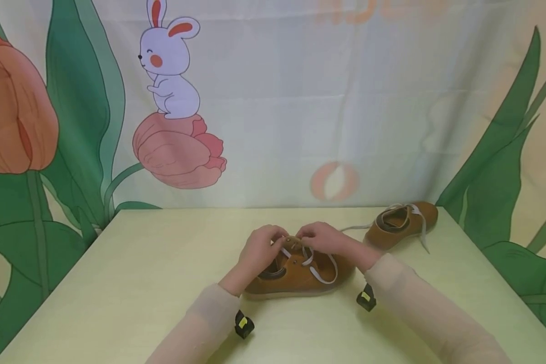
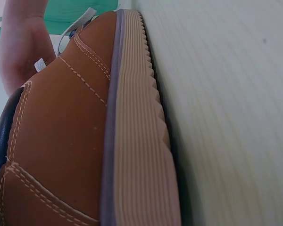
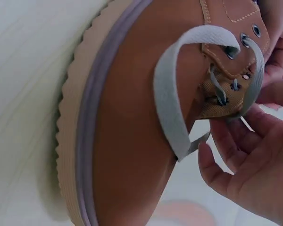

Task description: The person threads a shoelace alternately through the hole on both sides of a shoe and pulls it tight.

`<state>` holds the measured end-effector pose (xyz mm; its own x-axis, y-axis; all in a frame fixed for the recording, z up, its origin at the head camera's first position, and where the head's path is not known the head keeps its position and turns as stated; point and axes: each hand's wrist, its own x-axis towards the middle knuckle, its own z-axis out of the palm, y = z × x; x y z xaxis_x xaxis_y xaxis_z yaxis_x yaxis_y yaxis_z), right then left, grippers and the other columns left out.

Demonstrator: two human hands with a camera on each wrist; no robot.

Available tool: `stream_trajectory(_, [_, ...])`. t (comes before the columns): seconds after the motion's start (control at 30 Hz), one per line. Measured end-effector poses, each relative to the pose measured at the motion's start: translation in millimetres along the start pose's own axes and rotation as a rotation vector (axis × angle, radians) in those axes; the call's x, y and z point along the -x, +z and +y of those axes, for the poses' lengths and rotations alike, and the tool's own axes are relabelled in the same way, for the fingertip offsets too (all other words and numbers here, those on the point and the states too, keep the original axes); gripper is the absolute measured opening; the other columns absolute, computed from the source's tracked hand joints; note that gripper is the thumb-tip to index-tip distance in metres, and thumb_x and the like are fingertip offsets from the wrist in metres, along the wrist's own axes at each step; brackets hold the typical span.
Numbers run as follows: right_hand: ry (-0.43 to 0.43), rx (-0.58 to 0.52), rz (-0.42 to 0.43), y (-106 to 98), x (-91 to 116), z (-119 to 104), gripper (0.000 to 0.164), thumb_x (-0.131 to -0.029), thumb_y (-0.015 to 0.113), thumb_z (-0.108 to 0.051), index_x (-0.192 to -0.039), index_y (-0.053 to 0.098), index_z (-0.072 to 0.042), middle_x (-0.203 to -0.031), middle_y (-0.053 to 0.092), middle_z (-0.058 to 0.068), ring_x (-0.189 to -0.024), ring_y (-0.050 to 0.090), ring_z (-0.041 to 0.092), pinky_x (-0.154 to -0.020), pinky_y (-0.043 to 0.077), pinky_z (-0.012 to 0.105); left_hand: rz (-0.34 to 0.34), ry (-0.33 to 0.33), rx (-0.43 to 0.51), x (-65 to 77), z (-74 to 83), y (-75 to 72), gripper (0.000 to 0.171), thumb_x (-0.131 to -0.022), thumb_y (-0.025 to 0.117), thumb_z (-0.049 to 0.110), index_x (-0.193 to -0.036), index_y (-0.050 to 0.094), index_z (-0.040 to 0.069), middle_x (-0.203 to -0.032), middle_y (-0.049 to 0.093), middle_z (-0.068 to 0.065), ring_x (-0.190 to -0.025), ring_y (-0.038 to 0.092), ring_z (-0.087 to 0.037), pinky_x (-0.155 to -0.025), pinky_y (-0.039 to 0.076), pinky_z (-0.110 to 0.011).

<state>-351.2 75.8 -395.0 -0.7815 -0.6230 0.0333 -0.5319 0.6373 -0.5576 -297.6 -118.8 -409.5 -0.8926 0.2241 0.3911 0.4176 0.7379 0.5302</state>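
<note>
A brown leather shoe (image 1: 296,283) with a pale ridged sole lies on its base on the table, toe to the right. Its tongue (image 1: 293,243) stands up between my two hands, with grey-white shoelace (image 3: 167,99) looped through the metal eyelets. From the left, my left hand (image 1: 261,247) reaches over the shoe's opening, thumb and fingertips together at a bit of white lace beside the tongue. My right hand (image 3: 254,160) bends its fingers and thumb about the lace at the tongue's other edge; its fingertips are partly hidden.
Behind and to the right lies a second brown shoe (image 1: 402,225), its loose laces trailing over the pale table (image 1: 141,273). At the table's back edge hangs a printed cloth (image 1: 273,126) with tulips and a rabbit.
</note>
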Motion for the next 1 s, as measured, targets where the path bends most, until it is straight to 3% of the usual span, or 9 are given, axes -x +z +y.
stream_trajectory(0.13, [-0.091,0.141,0.073,8.8,1.8,-2.2,0.005,-0.09,0.067,-0.014,-0.089,0.068,-0.01,-0.08,0.065,-0.001,-0.069,0.049,0.01,-0.066,0.042,0.024,0.001,-0.015,0.026,1.5,0.7,1.6,0.012,-0.096,0.063,0.012,-0.103,0.071,0.007,-0.098,0.073,-0.007,-0.09,0.066,-0.021,-0.08,0.055,-0.038])
stream_trajectory(0.23, [-0.171,0.33,0.196,16.7,5.0,-2.9,0.011,-0.091,0.07,-0.018,-0.083,0.067,-0.012,-0.079,0.066,-0.002,-0.072,0.055,0.011,-0.067,0.046,0.026,-0.003,0.0,0.018,1.8,1.0,4.0,0.012,-0.096,0.062,0.012,-0.103,0.071,0.007,-0.098,0.073,-0.007,-0.09,0.066,-0.02,-0.08,0.055,-0.037])
stream_trajectory(0.33, [-0.259,0.488,0.3,22.2,9.9,-0.9,0.012,-0.095,0.065,-0.019,-0.091,0.072,-0.011,-0.088,0.072,0.0,-0.082,0.065,0.016,-0.073,0.054,0.03,-0.003,0.001,0.014,1.9,1.9,5.0,0.013,-0.097,0.062,0.013,-0.103,0.071,0.006,-0.099,0.074,-0.008,-0.091,0.067,-0.022,-0.081,0.056,-0.038])
stream_trajectory(0.4, [-0.31,0.532,0.363,22.6,13.5,0.3,0.016,-0.097,0.062,-0.018,-0.101,0.073,-0.009,-0.097,0.075,0.003,-0.091,0.069,0.02,-0.079,0.057,0.034,0.002,-0.004,0.003,1.9,2.4,4.5,0.013,-0.097,0.062,0.013,-0.104,0.071,0.006,-0.101,0.074,-0.009,-0.093,0.068,-0.023,-0.083,0.056,-0.04])
stream_trajectory(0.57, [-0.347,0.412,0.523,3.2,23.6,-10.9,0.021,-0.098,0.06,-0.016,-0.112,0.073,-0.008,-0.108,0.076,0.007,-0.101,0.07,0.024,-0.086,0.057,0.04,-0.006,-0.03,-0.006,0.2,1.0,3.7,0.015,-0.097,0.061,0.013,-0.107,0.071,0.006,-0.103,0.074,-0.009,-0.095,0.068,-0.023,-0.085,0.056,-0.04])
stream_trajectory(0.83, [-0.409,0.167,0.667,-44.3,41.7,-49.8,0.019,-0.096,0.06,-0.005,-0.108,0.073,-0.002,-0.102,0.076,0.011,-0.089,0.069,0.022,-0.075,0.055,0.037,-0.014,-0.067,0.01,-0.5,3.3,1.0,0.016,-0.097,0.061,0.013,-0.106,0.071,0.006,-0.102,0.074,-0.009,-0.094,0.067,-0.023,-0.086,0.055,-0.041])
stream_trajectory(0.9, [-0.389,0.094,0.674,-49.0,47.7,-58.3,0.018,-0.097,0.059,-0.005,-0.108,0.073,-0.002,-0.101,0.076,0.011,-0.085,0.069,0.021,-0.074,0.055,0.034,-0.014,-0.068,0.012,-1.4,3.5,0.7,0.015,-0.097,0.061,0.013,-0.106,0.071,0.006,-0.101,0.074,-0.009,-0.094,0.066,-0.023,-0.085,0.055,-0.041])
stream_trajectory(1.0, [-0.305,-0.108,0.577,-49.4,55.6,-68.0,0.02,-0.1,0.055,-0.008,-0.11,0.071,-0.002,-0.1,0.075,0.013,-0.08,0.069,0.016,-0.072,0.055,0.029,0.001,-0.04,0.012,-2.0,3.9,-1.9,0.015,-0.096,0.062,0.013,-0.105,0.071,0.005,-0.1,0.074,-0.01,-0.093,0.067,-0.024,-0.085,0.055,-0.041])
